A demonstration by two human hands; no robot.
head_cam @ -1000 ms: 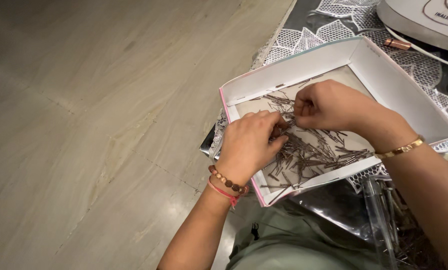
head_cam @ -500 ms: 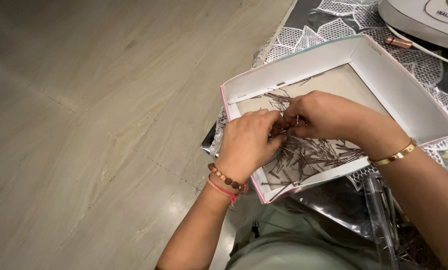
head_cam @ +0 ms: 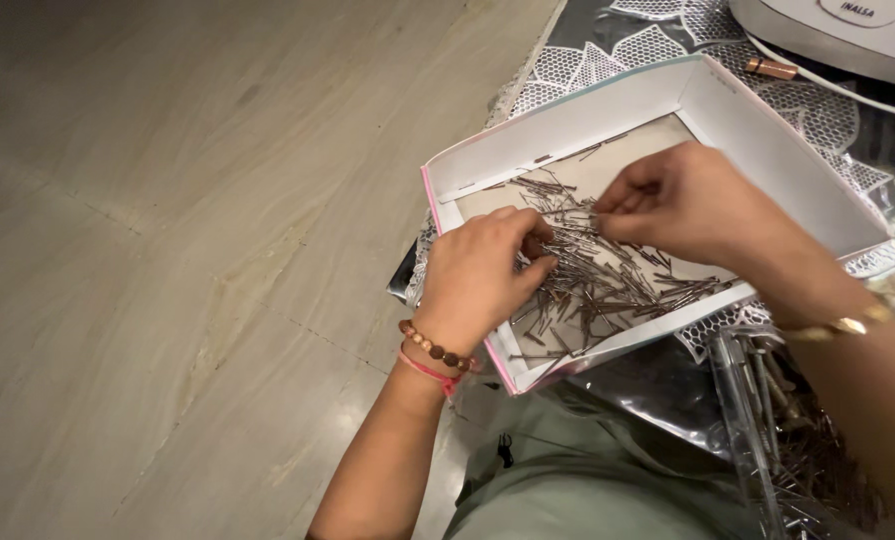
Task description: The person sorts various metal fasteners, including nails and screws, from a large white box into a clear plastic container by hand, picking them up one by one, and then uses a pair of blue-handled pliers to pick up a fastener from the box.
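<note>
Your two hands work close together inside the shallow white cardboard box (head_cam: 767, 150), which sits at the edge of the table so that you can reach in from your seat. The pile of thin metal nails (head_cam: 607, 285) lies loose on the floor of the box, mostly in its near half, and the low walls keep the nails from rolling away. Your left hand (head_cam: 477, 285) rests over the near-left corner of the box, with the fingers curled down onto the pile; the thumb and forefinger seem closed around a small bunch of nails, though the grip itself is partly hidden by the knuckles, so I cannot tell how many it holds. Your right hand (head_cam: 682, 205) hovers just above the pile, a little apart from the left one, and its thumb and forefinger pinch the end of one or a few nails that point toward the left hand. This fine pinch suits such thin pieces, which are hard to lift with the whole hand. Under the box lies a white lace table cover (head_cam: 607, 65), a white appliance (head_cam: 847, 35) stands at the far right, and a clear plastic bag (head_cam: 777, 440) with more nails lies near your right forearm.
</note>
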